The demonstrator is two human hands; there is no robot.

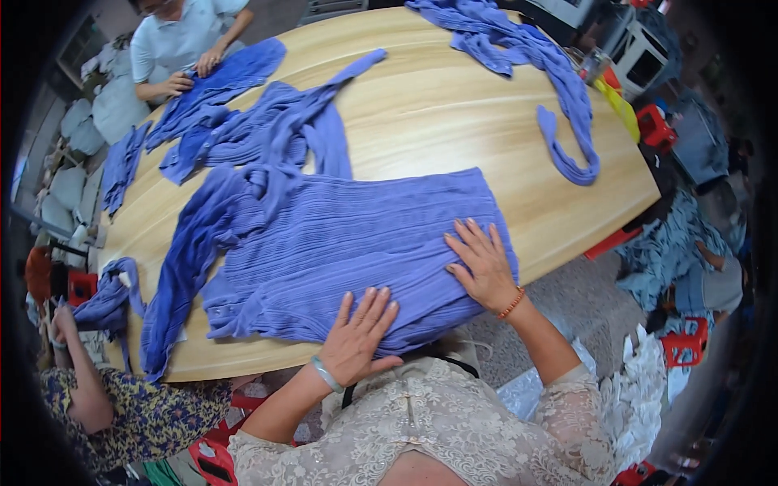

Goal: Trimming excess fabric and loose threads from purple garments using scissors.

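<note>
A purple-blue ribbed knit garment (356,219) lies spread on the wooden table (429,105) in front of me, its lower edge along the table's near side. My left hand (361,336) rests flat on its near edge, fingers apart, with a pale bangle on the wrist. Farther right, my right hand (482,271) lies palm down on the cloth near its right end, fingers spread; a beaded bracelet circles that wrist. At the garment's left, a darker blue sleeve-like part (182,267) trails toward the near table edge.
More purple-blue garments (275,125) are heaped beyond mine, and another (559,73) trails along the far right. Across the table a person (186,49) handles a blue piece. At lower left a person in a floral top (138,405) holds cloth. Red stools (685,344) and fabric piles (673,243) stand right.
</note>
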